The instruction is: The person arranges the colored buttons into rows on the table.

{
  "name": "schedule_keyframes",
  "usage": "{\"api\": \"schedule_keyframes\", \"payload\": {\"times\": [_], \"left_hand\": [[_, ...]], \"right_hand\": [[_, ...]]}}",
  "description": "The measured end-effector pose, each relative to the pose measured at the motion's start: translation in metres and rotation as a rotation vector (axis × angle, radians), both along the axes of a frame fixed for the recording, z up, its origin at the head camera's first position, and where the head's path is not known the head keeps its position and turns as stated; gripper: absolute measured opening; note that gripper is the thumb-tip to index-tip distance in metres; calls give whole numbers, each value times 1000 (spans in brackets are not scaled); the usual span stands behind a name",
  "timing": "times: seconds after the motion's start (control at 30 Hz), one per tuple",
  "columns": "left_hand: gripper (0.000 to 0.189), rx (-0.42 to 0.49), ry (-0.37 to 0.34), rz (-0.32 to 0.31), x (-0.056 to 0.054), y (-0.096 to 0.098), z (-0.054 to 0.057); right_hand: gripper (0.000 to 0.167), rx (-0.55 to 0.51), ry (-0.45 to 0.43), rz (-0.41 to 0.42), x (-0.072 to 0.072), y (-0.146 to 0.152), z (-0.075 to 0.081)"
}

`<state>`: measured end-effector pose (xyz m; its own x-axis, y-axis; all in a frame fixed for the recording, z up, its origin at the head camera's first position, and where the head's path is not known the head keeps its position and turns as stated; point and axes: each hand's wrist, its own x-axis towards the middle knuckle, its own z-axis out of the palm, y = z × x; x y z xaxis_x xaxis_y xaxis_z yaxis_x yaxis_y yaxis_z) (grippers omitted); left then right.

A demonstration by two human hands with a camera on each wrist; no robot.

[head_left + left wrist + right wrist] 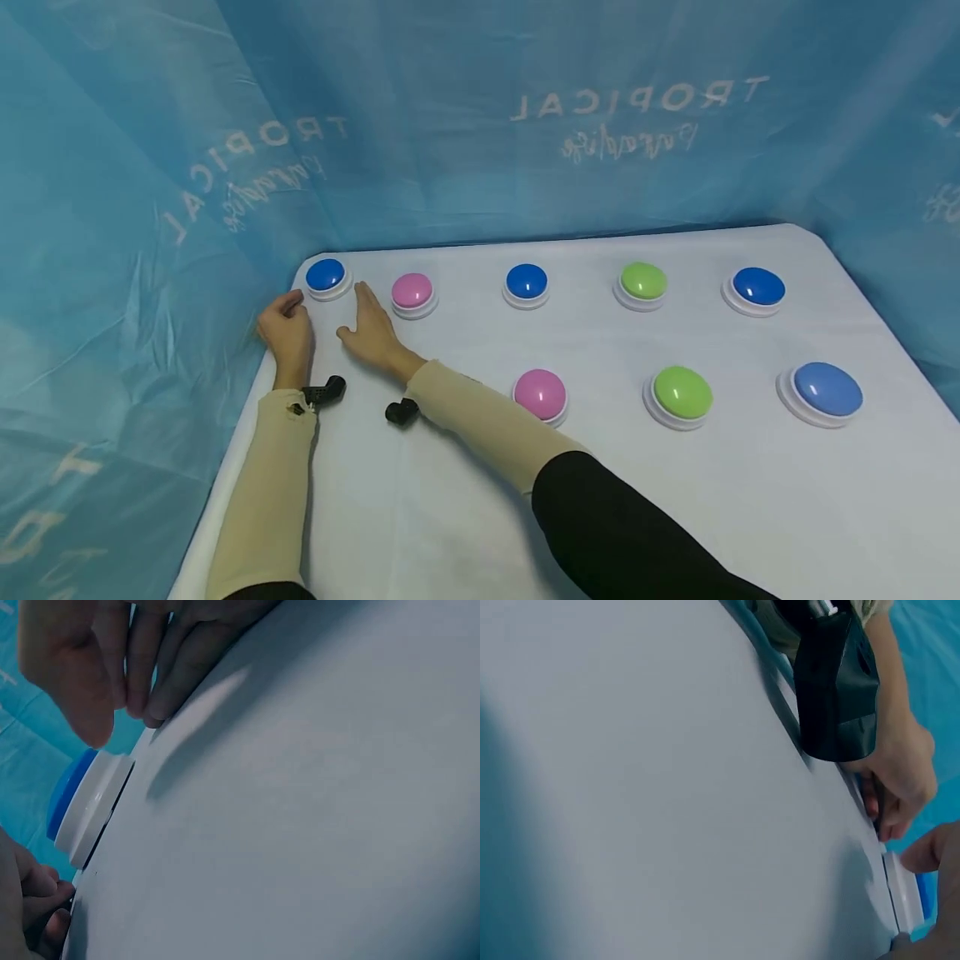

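At the far left corner of the white table sits a blue dome button (326, 275) on a white round base. My left hand (287, 337) is just on the near left side of it, fingers loosely bent and holding nothing. On the right of the same button my right hand (372, 333) reaches with straight fingers, thumb apart, toward the gap before a pink button (412, 291). In the left wrist view the blue button (86, 802) stands between the right hand (150, 660) above and the left hand (34, 907) below.
Farther right in the back row are a blue button (527, 282), a green button (643, 282) and a blue button (758, 286). Nearer stand a pink button (540, 395), a green button (682, 392) and a blue button (828, 389). A blue printed curtain (450, 125) surrounds the table (465, 500).
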<state>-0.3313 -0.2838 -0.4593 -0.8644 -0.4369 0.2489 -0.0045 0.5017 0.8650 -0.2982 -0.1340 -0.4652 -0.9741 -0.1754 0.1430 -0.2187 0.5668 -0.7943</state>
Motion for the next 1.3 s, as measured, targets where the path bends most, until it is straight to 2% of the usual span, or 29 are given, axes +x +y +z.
{"api": "schedule_keyframes", "payload": {"times": [0.1,0.23,0.43,0.7,0.9,1.07,1.2,1.3], "left_hand": [[35,1,15,3,-13,2,-3],[38,-25,33,-3,-24,-1,-3],[46,-47,-6,-91,-32,-3,1],[48,-28,11,-101,-26,-6,1],[45,-33,73,-106,-26,-9,0],[43,3,71,-77,-16,-11,-3],[37,33,119,-26,-4,-11,-6],[40,4,111,-32,2,-6,-12]], "right_hand": [[83,10,-15,4,-10,1,0],[80,11,-31,16,-16,-4,4],[77,13,-34,6,-24,-6,11],[79,54,-14,39,-26,-8,10],[81,116,23,43,-29,-13,11],[81,109,40,40,-26,-16,8],[75,88,94,27,-19,-19,0],[73,97,92,2,-14,-19,-8]]}}
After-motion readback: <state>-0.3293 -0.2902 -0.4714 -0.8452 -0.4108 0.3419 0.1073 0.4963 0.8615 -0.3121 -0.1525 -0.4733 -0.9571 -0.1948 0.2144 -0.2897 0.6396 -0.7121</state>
